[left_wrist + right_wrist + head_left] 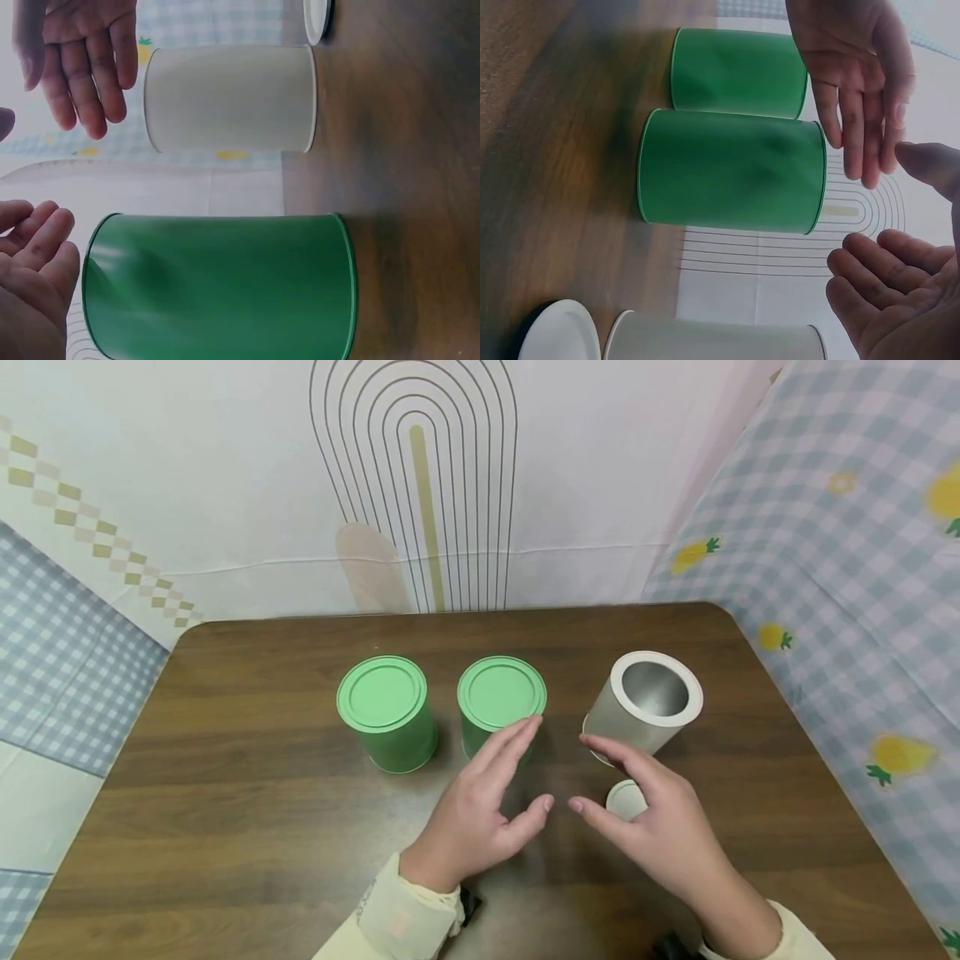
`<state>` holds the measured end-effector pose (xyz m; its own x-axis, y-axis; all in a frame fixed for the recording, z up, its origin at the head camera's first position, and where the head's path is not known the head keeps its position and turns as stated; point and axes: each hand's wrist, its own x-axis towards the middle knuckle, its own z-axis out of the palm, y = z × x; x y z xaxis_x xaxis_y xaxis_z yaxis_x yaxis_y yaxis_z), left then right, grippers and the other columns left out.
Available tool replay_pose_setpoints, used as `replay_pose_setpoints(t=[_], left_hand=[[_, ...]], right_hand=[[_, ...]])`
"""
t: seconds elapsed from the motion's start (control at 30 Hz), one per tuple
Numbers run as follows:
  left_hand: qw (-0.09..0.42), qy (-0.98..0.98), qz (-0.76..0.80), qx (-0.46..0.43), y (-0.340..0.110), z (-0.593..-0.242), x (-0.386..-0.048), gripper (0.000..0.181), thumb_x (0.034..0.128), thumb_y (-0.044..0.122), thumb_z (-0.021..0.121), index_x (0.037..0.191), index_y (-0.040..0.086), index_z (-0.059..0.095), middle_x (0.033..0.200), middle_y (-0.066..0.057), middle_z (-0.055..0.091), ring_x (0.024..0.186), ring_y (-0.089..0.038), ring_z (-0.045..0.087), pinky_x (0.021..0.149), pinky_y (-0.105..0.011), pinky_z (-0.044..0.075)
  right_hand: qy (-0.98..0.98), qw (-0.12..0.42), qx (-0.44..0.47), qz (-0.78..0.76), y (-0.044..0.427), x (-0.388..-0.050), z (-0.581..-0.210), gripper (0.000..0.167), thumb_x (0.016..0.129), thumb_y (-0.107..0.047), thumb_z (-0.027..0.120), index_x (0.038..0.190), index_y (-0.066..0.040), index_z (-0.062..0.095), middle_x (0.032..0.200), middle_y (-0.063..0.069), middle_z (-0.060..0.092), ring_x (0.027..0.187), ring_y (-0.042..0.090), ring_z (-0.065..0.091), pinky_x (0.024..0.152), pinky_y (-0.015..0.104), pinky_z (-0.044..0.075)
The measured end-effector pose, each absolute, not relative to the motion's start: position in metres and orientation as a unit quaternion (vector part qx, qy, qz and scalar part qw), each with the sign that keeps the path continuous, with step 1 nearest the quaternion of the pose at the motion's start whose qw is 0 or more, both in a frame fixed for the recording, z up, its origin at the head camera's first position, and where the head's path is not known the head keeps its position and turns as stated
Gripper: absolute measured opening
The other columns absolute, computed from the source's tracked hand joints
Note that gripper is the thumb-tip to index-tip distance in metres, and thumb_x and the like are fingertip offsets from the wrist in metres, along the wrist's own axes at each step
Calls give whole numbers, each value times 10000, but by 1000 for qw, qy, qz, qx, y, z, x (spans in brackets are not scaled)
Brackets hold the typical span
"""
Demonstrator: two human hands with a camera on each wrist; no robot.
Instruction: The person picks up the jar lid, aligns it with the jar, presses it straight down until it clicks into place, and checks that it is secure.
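Your left hand (474,817) holds nothing: its fingers are straight, the thumb spread away, palm turned toward your other hand. Your right hand (666,817) is just as free, facing it across a gap with thumb and fingers apart. Below your left fingers stands the middle can (501,692), upright, its pale mint top ringed by a groove, its wall a deeper, slightly glossy green with thin rims at top and bottom. To its left, a short gap away, is the left can (382,695), matching it in colour and form. Just beyond your right fingertips stands the white can (621,720), off-white and matte, its broad white ring framing a round mouth with a silvery inside. Partly hidden by your right hand, a small whitish disc (622,795) lies near that can. All 4 are on the brown wood-grain table (225,810).
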<state>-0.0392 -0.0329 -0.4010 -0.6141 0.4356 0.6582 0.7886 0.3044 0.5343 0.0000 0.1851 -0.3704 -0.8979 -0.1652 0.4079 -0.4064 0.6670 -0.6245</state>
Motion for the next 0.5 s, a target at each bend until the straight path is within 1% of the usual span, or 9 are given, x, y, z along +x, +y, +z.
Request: replay_pose_setpoints(t=[0.17, 0.3, 0.5], left_hand=[[182, -790, -434, -393, -32, -407, -38, 737, 860, 131, 719, 1500, -28, 390, 1481, -147, 475, 1308, -235, 539, 1072, -341, 456], [168, -796, -431, -390, -30, -410, -38, 745, 867, 160, 731, 1504, -20, 389, 1484, -133, 475, 1314, -218, 534, 1079, -326, 446], [135, -804, -429, -388, -24, -412, -37, 774, 879, 219, 730, 1531, 21, 364, 1504, -102, 461, 1360, -187, 486, 1103, -305, 416]], right_hand=[[-900, 157, 155, 377, 187, 3, -373, 647, 730, -126, 888, 1328, -158, 643, 1274, -65, 674, 1148, 163, 640, 986, 85, 379], [-901, 151, 145, 379, 188, 6, -375, 655, 733, -140, 893, 1336, -168, 638, 1285, -74, 667, 1152, 166, 640, 996, 78, 368], [-902, 143, 135, 385, 192, 10, -376, 673, 744, -143, 893, 1357, -206, 623, 1301, -78, 657, 1188, 100, 617, 1004, 64, 357]])
